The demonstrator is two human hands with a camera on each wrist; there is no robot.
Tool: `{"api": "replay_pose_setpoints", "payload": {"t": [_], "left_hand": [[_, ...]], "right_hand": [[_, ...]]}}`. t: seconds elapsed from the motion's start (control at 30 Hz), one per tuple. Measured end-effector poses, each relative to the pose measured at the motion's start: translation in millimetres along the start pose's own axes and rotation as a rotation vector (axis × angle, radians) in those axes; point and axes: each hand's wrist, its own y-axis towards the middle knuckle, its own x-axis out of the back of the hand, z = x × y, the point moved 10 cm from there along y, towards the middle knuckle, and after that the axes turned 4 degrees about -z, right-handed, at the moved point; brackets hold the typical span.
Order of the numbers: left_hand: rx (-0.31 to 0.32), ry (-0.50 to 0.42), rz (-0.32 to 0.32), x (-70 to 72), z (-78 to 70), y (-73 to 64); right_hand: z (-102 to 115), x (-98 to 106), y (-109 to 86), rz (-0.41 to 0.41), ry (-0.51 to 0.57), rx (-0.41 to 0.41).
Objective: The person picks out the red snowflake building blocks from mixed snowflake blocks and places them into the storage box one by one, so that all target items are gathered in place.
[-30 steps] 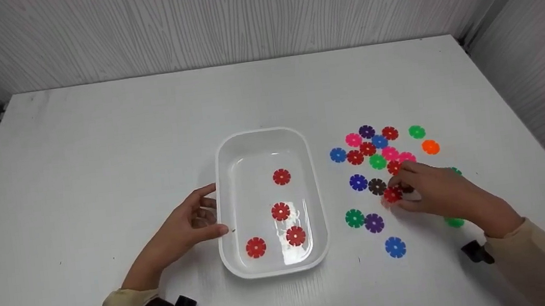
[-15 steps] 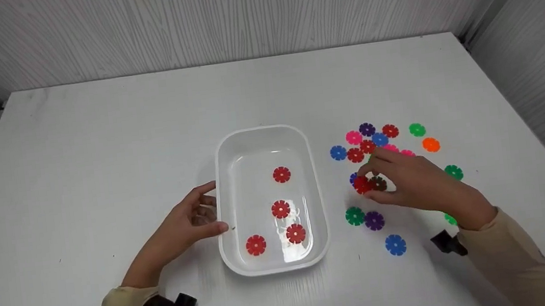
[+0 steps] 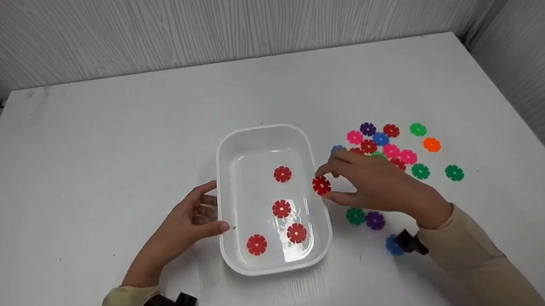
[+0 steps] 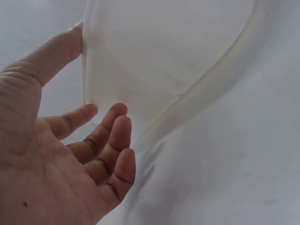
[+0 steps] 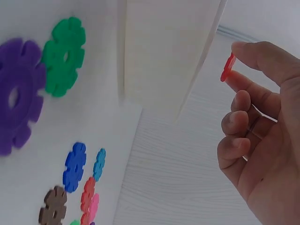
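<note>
My left hand (image 3: 181, 227) holds the left side of a white plastic tray (image 3: 245, 271), thumb over the rim and fingers at the outer wall, as the left wrist view (image 4: 70, 136) also shows. Several red notched discs (image 3: 256, 245) lie flat inside the tray. My right hand (image 3: 378, 179) pinches another red disc (image 3: 318, 189) between thumb and forefinger, over the tray's right rim. In the right wrist view that disc (image 5: 228, 68) is seen edge-on, its other fingers loosely curled below. Loose discs under the right hand are partly hidden.
Several notched discs lie scattered right of the tray, among them a green disc (image 3: 454, 173), an orange disc (image 3: 432, 144), a purple disc (image 3: 375, 220) and a red disc (image 3: 391, 130). A blue disc (image 3: 392, 245) lies partly under the right wrist's camera. The white table (image 3: 121, 129) meets panels behind.
My right hand has carried the red disc leftward from among the scattered discs to the tray's right rim, lifting it. The left hand and the tray stay in place.
</note>
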Motion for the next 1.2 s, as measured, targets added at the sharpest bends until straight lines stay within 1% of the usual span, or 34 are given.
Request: {"api": "replay_pose_setpoints", "payload": {"t": [0.1, 0.17, 0.27, 0.47, 0.63, 0.87, 1.03, 1.2], "left_hand": [[0.000, -0.003, -0.001, 0.3, -0.5, -0.4], [0.001, -0.004, -0.004, 0.4, -1.0, -0.9], [-0.001, -0.001, -0.005, 0.3, -1.2, -1.3], [-0.008, 0.009, -0.010, 0.8, -1.3, -1.2], [-0.006, 0.014, -0.011, 0.7, -1.3, -0.9], [-0.010, 0.021, -0.007, 0.7, -3.7, -0.9], [-0.015, 0.005, 0.004, -0.4, -3.3, -1.9], [-0.004, -0.009, 0.002, -0.1, -1.4, -1.7]], "right_hand": [[9, -3, 6.8, -0.013, 0.005, 0.045], [14, -4, 10.8, -0.038, -0.008, 0.085], [17, -6, 15.4, -0.056, -0.016, 0.099], [11, -10, 23.3, -0.036, -0.041, 0.034], [6, -13, 23.6, -0.024, -0.036, 0.008], [-6, -9, 17.5, -0.046, 0.002, -0.016], [-20, -5, 11.0, -0.050, 0.062, -0.072], [-38, 5, 1.8, -0.076, 0.119, -0.135]]}}
